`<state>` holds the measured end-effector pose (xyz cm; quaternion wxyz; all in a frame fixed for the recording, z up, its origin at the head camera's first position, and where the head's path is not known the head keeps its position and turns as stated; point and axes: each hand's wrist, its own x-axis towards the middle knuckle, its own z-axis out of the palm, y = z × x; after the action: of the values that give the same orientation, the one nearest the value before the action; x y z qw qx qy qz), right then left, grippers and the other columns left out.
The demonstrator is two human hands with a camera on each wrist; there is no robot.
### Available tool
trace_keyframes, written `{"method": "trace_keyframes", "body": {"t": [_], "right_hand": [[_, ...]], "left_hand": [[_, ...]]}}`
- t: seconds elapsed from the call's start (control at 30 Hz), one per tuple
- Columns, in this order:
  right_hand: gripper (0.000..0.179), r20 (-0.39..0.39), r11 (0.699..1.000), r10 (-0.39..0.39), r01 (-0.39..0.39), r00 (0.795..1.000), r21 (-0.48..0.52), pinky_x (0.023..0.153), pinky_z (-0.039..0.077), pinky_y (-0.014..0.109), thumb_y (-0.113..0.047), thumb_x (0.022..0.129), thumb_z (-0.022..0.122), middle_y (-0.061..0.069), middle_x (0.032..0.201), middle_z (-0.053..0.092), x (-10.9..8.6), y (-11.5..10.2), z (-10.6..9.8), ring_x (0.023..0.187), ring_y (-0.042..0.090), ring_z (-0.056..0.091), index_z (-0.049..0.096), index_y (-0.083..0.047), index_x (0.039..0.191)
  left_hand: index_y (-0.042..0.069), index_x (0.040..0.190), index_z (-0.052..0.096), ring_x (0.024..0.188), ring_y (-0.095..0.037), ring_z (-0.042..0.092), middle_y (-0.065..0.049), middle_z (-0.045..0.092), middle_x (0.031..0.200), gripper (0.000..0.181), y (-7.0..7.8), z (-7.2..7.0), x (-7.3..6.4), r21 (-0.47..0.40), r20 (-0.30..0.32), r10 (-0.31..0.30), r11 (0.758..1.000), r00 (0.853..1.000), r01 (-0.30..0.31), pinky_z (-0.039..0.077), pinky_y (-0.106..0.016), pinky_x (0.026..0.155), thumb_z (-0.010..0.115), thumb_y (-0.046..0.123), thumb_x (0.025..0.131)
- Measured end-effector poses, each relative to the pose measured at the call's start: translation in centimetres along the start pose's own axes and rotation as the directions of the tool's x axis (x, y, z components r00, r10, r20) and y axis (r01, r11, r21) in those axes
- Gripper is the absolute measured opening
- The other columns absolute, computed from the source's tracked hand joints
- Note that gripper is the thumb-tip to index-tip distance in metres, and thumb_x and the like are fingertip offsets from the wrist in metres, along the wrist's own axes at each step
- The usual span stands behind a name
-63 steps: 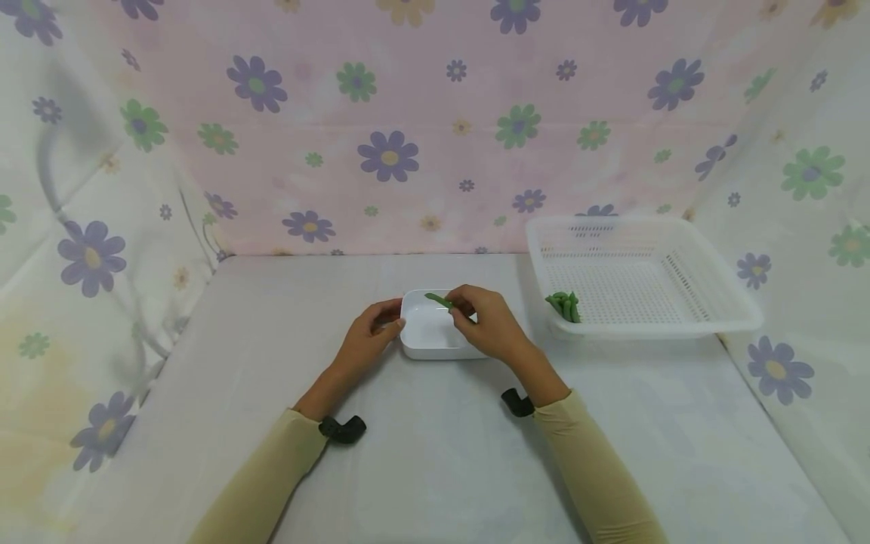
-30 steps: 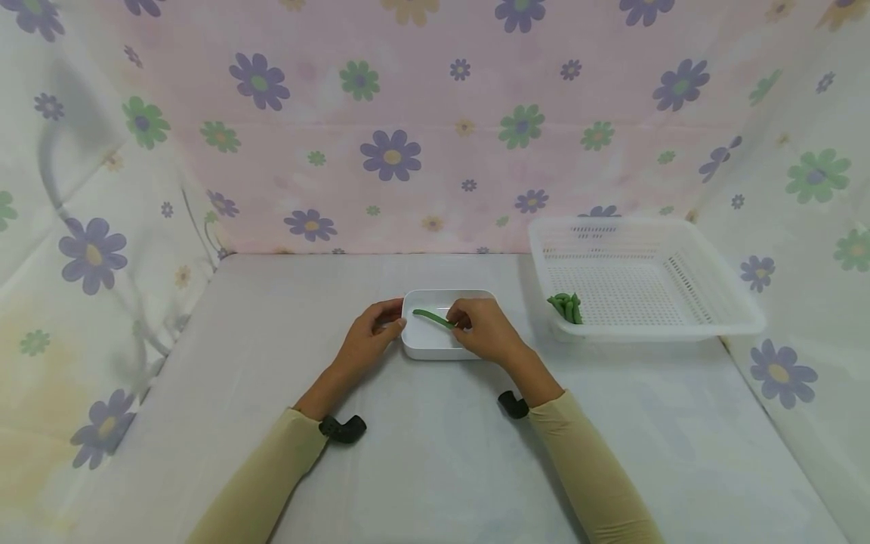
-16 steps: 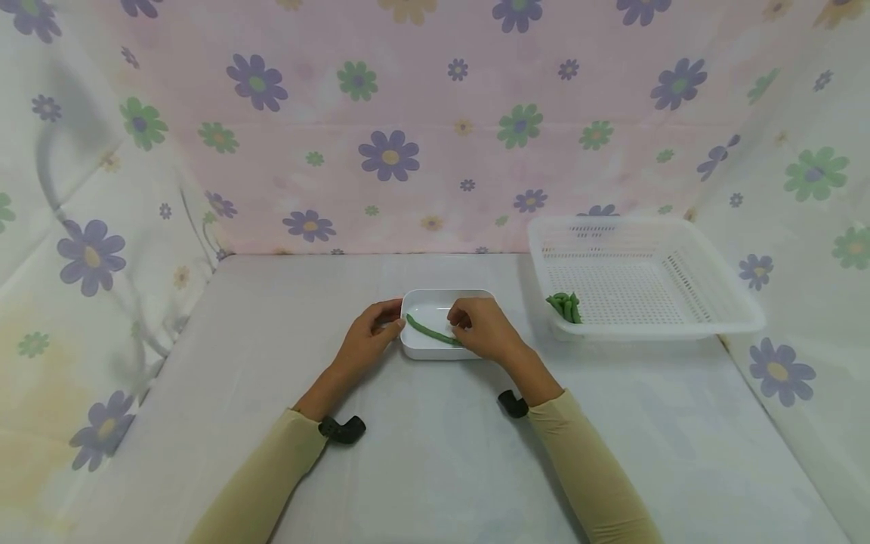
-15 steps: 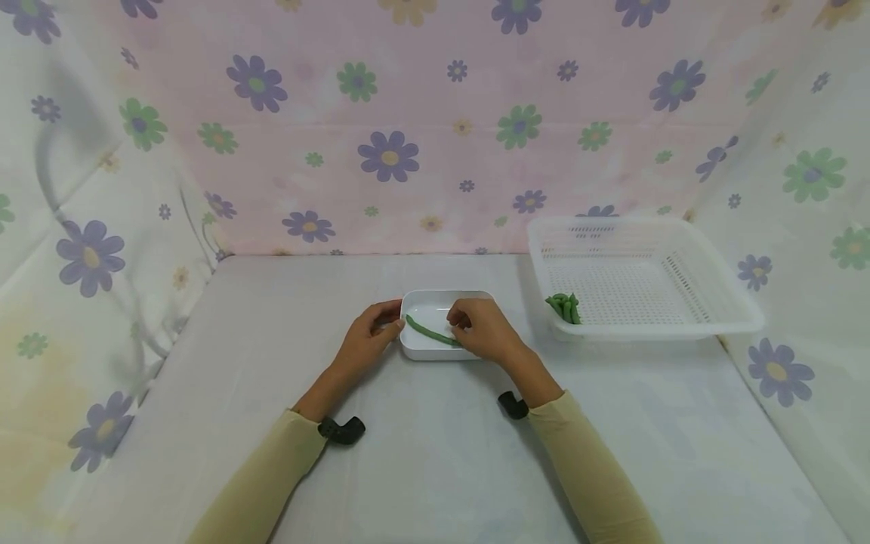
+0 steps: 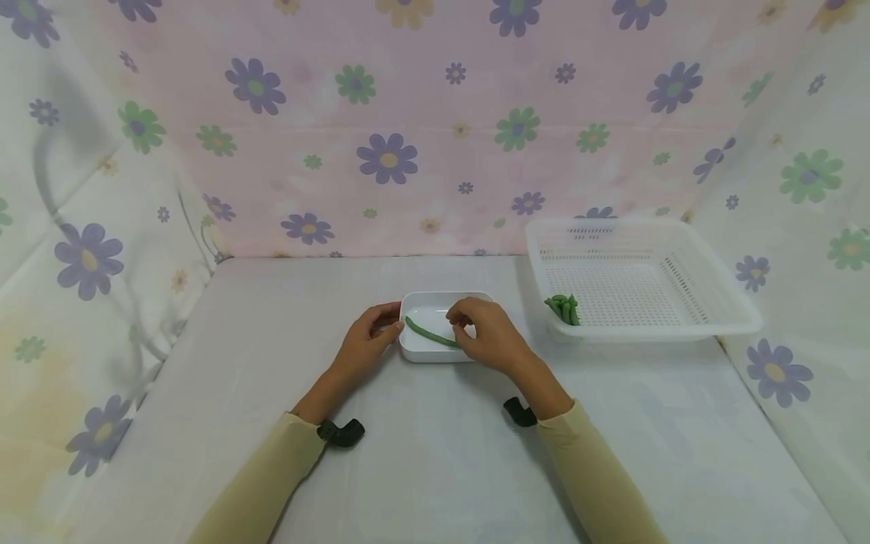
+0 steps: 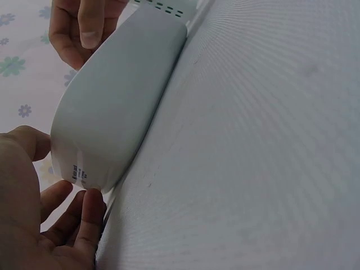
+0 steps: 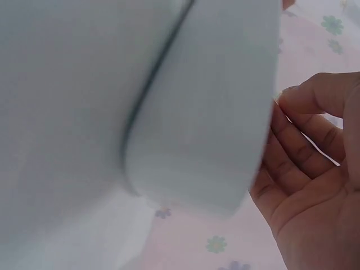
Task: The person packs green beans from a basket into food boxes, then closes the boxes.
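A long green bean [image 5: 431, 334] lies slantwise inside a small white rectangular dish [image 5: 436, 353] with rounded corners. My left hand [image 5: 367, 332] holds the dish at its left end, thumb on the near side and fingers at the far corner. In the left wrist view, fingertips [image 6: 91, 198] press against the dish's end wall. Over the right part of the dish is my right hand [image 5: 491, 332], its fingers loosely bent and nothing held. The bean's right end lies close to those fingers. The dish wall [image 7: 197, 129] covers much of the right wrist view.
At the back right stands a white perforated basket [image 5: 652, 331]. Several short green pods [image 5: 563, 310] are heaped in its near left corner. A pale cloth covers the table [image 5: 421, 453], and a flowered curtain [image 5: 435, 181] hangs behind.
The bean, earlier pinched in my right hand, was lowered into the dish and let go. My right hand has since drawn back slightly to the right. My left hand stayed at the dish.
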<state>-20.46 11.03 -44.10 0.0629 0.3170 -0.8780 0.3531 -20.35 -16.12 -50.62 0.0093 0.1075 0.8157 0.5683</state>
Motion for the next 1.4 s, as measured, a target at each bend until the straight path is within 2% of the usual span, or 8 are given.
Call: {"method": "trace_keyframes", "body": {"t": [0.23,0.43,0.73,0.8,0.93,1.1,1.3,1.4], "right_hand": [[0.016,-0.055,0.995,-0.094,0.093,0.994,-0.023,0.086,0.06,0.039,0.003,0.095,0.069,0.009,0.105,0.074,-0.6,-1.8,-1.5,0.093,0.018,0.071,0.072,-0.005,0.109],[0.018,-0.102,0.991,-0.13,0.126,0.986,-0.047,0.089,0.059,0.039,0.003,0.095,0.07,0.007,0.109,0.072,-1.4,-3.5,-3.8,0.101,0.021,0.071,0.071,-0.005,0.112],[0.024,-0.235,0.982,-0.185,0.169,0.954,-0.084,0.092,0.058,0.043,0.007,0.093,0.071,0.009,0.115,0.073,-2.4,-4.9,-7.7,0.109,0.026,0.07,0.072,-0.002,0.115],[0.026,-0.261,0.981,-0.185,0.164,0.947,-0.1,0.093,0.058,0.042,0.008,0.092,0.072,0.008,0.115,0.073,-2.7,-4.9,-8.6,0.111,0.025,0.069,0.072,-0.002,0.115],[0.027,-0.318,0.981,-0.174,0.136,0.932,-0.139,0.094,0.056,0.041,0.008,0.09,0.074,0.007,0.115,0.073,-3.3,-4.3,-10.2,0.11,0.024,0.068,0.072,-0.002,0.115],[0.028,-0.354,0.982,-0.146,0.091,0.924,-0.166,0.093,0.055,0.036,0.009,0.089,0.075,0.006,0.115,0.074,-4.2,-3.2,-11.6,0.107,0.023,0.068,0.073,-0.002,0.115],[0.033,-0.411,0.985,-0.137,0.078,0.901,-0.157,0.094,0.049,0.02,0.017,0.088,0.064,0.008,0.112,0.075,-5.2,-1.9,-13.3,0.103,0.026,0.068,0.073,-0.001,0.114],[0.034,-0.435,0.985,-0.13,0.066,0.891,-0.16,0.094,0.047,0.017,0.018,0.087,0.062,0.01,0.112,0.075,-5.7,-1.4,-14.2,0.103,0.027,0.069,0.073,0.0,0.115]], "left_hand": [[0.016,0.152,0.055,0.133,-0.019,0.059,-0.002,0.059,0.148,0.049,-0.3,-0.1,-0.1,0.005,0.002,-0.012,1.0,1.0,0.012,0.054,-0.032,0.103,0.064,0.036,0.108],[0.016,0.152,0.055,0.133,-0.018,0.058,-0.001,0.059,0.148,0.049,-0.4,0.0,0.0,0.005,-0.001,-0.006,1.0,1.0,0.006,0.053,-0.04,0.106,0.064,0.037,0.108],[0.017,0.152,0.055,0.133,-0.019,0.058,-0.002,0.06,0.147,0.049,-0.3,0.0,0.0,0.022,-0.003,-0.006,1.0,1.0,0.006,0.052,-0.039,0.106,0.064,0.037,0.108],[0.015,0.152,0.055,0.134,-0.021,0.058,-0.003,0.06,0.147,0.05,-0.2,0.0,0.0,0.026,-0.003,-0.002,1.0,1.0,0.003,0.052,-0.04,0.106,0.064,0.036,0.108],[0.014,0.152,0.055,0.133,-0.021,0.059,-0.005,0.06,0.148,0.05,-0.2,0.0,0.0,0.026,-0.006,0.006,1.0,1.0,-0.005,0.054,-0.032,0.102,0.065,0.034,0.108],[0.014,0.153,0.055,0.133,-0.023,0.059,-0.006,0.06,0.147,0.05,-0.2,0.0,0.0,0.025,-0.006,0.013,1.0,1.0,-0.013,0.054,-0.027,0.099,0.065,0.034,0.108],[0.015,0.152,0.055,0.133,-0.021,0.059,-0.004,0.06,0.147,0.049,-0.3,0.0,0.0,0.035,-0.008,0.003,0.999,1.0,-0.002,0.053,-0.035,0.104,0.065,0.035,0.108],[0.016,0.152,0.056,0.133,-0.019,0.059,-0.002,0.06,0.146,0.049,-0.3,0.0,0.0,0.032,-0.009,-0.008,0.999,1.0,0.008,0.052,-0.04,0.106,0.065,0.036,0.108]]}}
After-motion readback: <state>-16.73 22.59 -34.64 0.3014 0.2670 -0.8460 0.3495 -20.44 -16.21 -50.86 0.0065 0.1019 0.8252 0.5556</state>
